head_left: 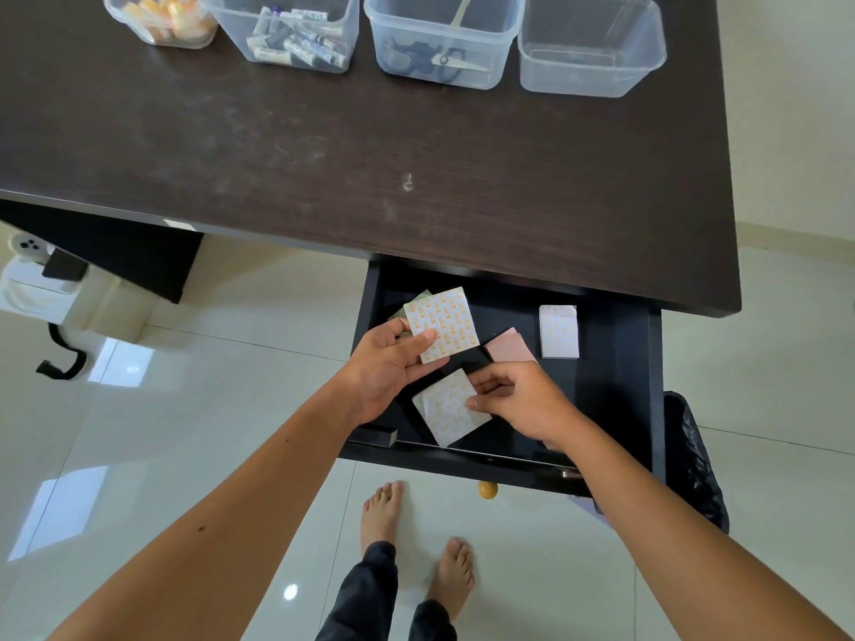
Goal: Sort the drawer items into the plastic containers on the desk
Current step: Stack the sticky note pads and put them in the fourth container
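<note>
Head view: dark wood-grain bench (324, 145), scuffed and dusty, over glossy pale floor tiles (185, 386). At 12 o'clock, four clear plastic containers (590, 43) in a row; the one farthest toward 3 o'clock apparently bare inside. At 6 o'clock, open black drawer (615, 386) with a round knob (487, 490). Black bag (694, 460) beside it at 3 o'clock.

Left hand (388, 367), grip pinching a square white pad with orange print (446, 323), a greenish pad tucked behind. Right hand (523, 404), grip pinching a second printed pad (449, 409) near the drawer front. Pink pad (509, 348) and another white printed pad (559, 331) lying flat inside, toward 2 o'clock.
</note>
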### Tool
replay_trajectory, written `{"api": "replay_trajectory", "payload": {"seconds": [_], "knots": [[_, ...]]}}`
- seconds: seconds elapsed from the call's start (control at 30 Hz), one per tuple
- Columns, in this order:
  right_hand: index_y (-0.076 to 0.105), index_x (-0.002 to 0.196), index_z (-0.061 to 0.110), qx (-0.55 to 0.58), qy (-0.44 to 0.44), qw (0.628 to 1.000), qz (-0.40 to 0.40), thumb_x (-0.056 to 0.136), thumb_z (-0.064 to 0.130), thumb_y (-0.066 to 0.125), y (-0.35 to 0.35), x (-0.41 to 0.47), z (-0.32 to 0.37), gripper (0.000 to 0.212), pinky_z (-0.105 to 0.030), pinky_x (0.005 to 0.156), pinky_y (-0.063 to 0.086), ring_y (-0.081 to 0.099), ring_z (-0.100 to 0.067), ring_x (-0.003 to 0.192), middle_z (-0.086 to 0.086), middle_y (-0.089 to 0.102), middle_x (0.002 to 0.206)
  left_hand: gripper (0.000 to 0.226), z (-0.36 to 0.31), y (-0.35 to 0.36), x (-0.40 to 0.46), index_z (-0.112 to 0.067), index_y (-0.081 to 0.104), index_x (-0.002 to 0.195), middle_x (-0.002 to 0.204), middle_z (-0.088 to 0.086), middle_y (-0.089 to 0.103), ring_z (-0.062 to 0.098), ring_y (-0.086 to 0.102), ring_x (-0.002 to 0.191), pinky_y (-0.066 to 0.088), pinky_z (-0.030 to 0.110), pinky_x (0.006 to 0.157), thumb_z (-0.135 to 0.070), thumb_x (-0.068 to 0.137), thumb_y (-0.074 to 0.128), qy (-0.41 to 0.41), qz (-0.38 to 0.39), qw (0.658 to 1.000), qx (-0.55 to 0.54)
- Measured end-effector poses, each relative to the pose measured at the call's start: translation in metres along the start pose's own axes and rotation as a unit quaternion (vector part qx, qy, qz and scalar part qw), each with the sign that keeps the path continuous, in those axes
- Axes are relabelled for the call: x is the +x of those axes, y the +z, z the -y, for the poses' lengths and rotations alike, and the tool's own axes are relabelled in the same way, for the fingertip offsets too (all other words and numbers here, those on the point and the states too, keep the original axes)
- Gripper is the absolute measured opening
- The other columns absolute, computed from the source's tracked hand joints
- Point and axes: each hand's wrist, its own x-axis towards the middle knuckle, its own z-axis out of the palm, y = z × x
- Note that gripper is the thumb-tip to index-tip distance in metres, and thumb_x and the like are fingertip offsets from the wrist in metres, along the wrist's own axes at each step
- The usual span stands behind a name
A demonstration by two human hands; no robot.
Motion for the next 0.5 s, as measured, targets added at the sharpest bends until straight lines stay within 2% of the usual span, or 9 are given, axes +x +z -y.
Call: {"api": "replay_trajectory", "payload": {"seconds": [0.17, 0.5], "knots": [[0.079, 0.110, 0.022, 0.032, 0.000, 0.999, 0.000, 0.088, 0.014, 0.084, -0.036, -0.018, 0.000, 0.024, -0.035, 0.093, 0.063, 0.077, -0.012, 0.102, 0.002, 0.081, 0.106, 0.032, 0.000, 0.002, 0.000, -0.010, 0.062, 0.134, 0.126, 0.008, 0.075, 0.022, 0.072, 0.118, 0.062, 0.034, 0.094, -0.006, 0.102, 0.060, 0.004, -0.002, 1.000, 0.008], [0.078, 0.112, 0.019, 0.153, -0.053, 0.985, -0.059, 0.093, 0.009, 0.078, -0.059, -0.032, 0.018, 0.022, -0.029, 0.081, 0.061, 0.079, -0.018, 0.097, -0.003, 0.080, 0.104, 0.038, 0.007, 0.007, 0.000, -0.001, 0.058, 0.142, 0.129, 0.011, 0.074, 0.026, 0.072, 0.120, 0.060, 0.041, 0.098, -0.009, 0.105, 0.057, 0.003, 0.014, 0.999, 0.050]]}}
